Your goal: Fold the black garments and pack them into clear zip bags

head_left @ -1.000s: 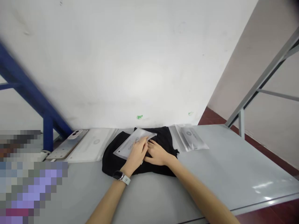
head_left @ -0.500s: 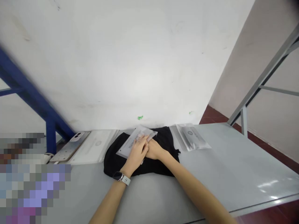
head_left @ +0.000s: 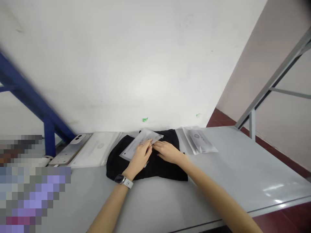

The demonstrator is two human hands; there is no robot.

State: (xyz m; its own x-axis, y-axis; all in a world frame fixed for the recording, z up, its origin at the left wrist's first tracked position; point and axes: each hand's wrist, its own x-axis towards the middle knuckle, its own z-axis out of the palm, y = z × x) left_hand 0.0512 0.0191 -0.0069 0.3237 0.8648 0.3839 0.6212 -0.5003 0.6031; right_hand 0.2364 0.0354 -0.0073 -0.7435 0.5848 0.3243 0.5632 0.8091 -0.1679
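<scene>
A frosted plastic bag [head_left: 129, 149] with printed lettering lies tilted over a black garment [head_left: 165, 170], which is spread flat on the table. My left hand [head_left: 140, 154], with a watch on the wrist, grips the bag near its right edge. Beside it, my right hand [head_left: 169, 152] is closed, its fingertips pressed together at that same edge and touching the left fingers. What exactly the right fingertips pinch is partly hidden. Cloth shows beneath both hands.
To the left lies a stack of frosted bags [head_left: 94, 149], with a phone [head_left: 70, 151] beside it. A filled plastic bag [head_left: 198, 139] lies right of the garment on the grey table [head_left: 233, 168]. The white wall [head_left: 145, 71] stands directly behind.
My right hand first tucked in close beside the left fingers, then drew back slightly right with its fingers straighter. The garment's lower right corner shows more now. My left hand has kept hold of the bag.
</scene>
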